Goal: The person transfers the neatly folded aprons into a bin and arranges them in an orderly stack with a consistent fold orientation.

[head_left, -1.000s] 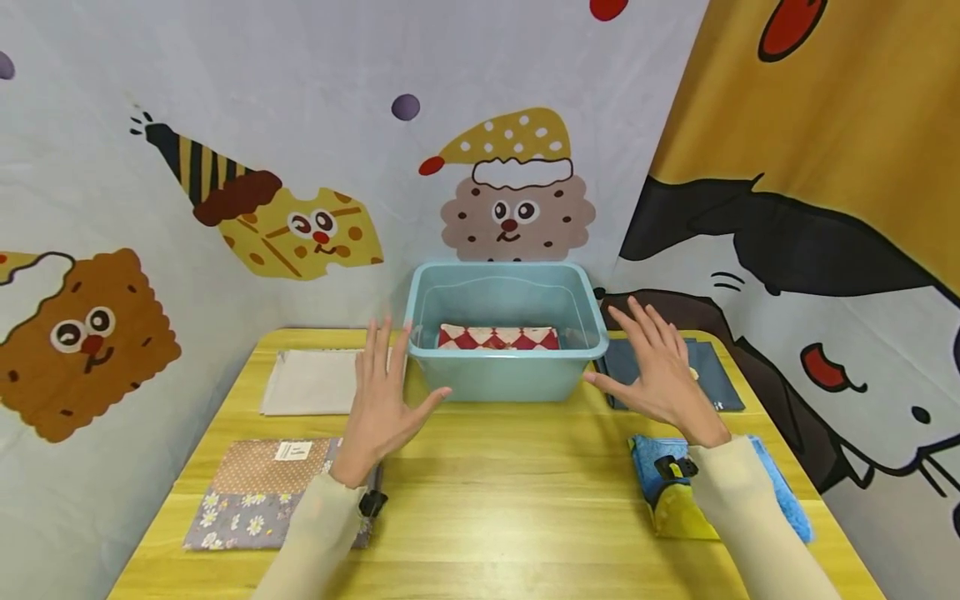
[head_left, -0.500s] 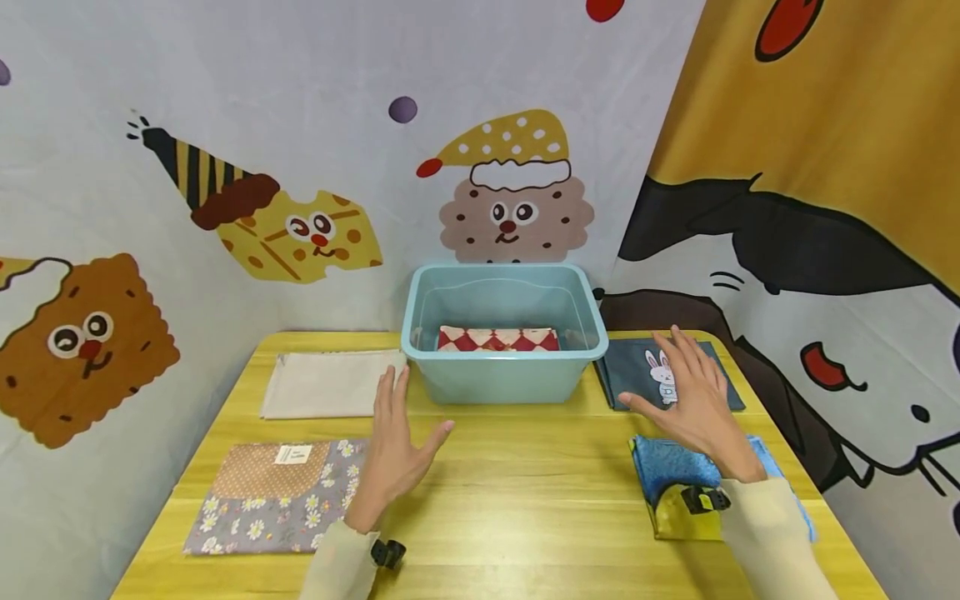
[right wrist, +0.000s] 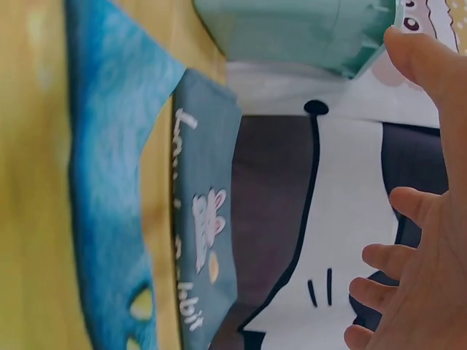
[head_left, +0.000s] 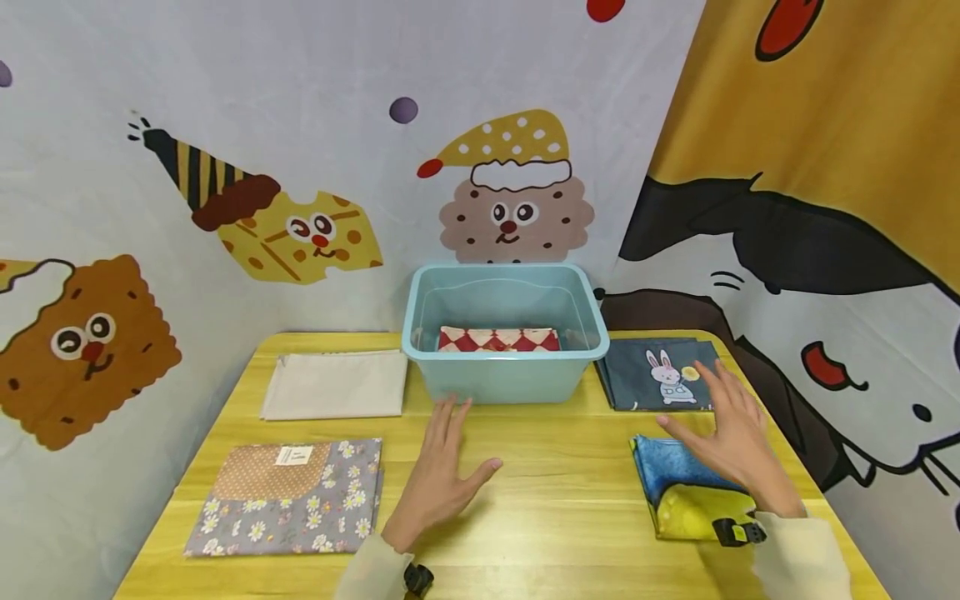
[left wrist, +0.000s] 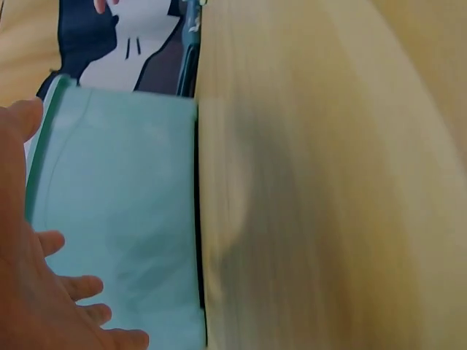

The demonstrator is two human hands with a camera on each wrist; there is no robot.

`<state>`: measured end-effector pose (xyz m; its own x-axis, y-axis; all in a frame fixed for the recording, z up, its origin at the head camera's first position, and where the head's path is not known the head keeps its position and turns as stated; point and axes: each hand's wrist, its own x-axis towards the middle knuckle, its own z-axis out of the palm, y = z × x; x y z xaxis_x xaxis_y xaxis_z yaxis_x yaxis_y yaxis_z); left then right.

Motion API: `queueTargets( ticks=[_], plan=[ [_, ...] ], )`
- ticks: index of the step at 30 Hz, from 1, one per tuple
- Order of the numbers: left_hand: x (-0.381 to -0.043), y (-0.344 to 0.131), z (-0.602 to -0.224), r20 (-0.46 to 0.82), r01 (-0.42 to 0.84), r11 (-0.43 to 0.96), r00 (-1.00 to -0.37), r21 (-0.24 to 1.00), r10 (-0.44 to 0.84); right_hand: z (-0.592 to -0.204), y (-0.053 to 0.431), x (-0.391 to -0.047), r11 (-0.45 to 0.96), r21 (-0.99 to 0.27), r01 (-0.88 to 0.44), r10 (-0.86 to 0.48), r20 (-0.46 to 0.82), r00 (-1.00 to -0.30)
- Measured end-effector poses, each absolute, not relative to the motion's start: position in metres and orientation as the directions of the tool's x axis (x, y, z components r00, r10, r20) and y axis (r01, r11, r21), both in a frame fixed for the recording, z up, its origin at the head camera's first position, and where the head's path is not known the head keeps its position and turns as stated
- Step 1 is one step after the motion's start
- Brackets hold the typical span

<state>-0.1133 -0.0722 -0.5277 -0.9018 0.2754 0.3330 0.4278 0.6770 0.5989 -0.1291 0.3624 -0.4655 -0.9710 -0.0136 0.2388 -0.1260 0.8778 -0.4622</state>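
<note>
Pale-blue plastic, as I judge it, is what the tub (head_left: 498, 381) is made of; it stands at twelve o'clock on the table (head_left: 540, 517), with a red cloth (head_left: 498, 339) inside. My left hand (head_left: 441, 483) is just before its front wall, fingers spread and grasping nothing; whether the tips touch the wall, I cannot tell. My right hand (head_left: 738, 446) hangs over the blue cloth (head_left: 678, 500) at four o'clock, near the rabbit cloth (head_left: 660, 375) at two. Its fingers are loosely bent and also grasp nothing. At ten lies a white cloth (head_left: 333, 385), and at eight a daisy cloth (head_left: 285, 500).

I expect the cloths to be light, soft and not fragile, but a folded one can fall loose if I pinch only one layer. For the blue cloth, I would take all layers together at the left folded edge and support it from below. The tub should be stiff, rather light and a little slippery, so its rim is best held at nine and three.
</note>
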Motion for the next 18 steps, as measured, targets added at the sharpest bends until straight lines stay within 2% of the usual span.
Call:
queueTargets(
  ticks=[9, 18],
  plan=[
    [-0.111, -0.043, -0.528, 0.284, 0.502, 0.673, -0.864, 0.543, 0.415, -0.480, 0.383, -0.119, 0.907, -0.421, -0.026, 0.046, 0.159, -0.986],
    [-0.113, -0.002, -0.523, 0.214, 0.612, 0.625, -0.776, 0.485, 0.593, -0.486, 0.403, -0.111, 0.930, -0.358, 0.084, 0.114, 0.063, -0.991]
  ],
)
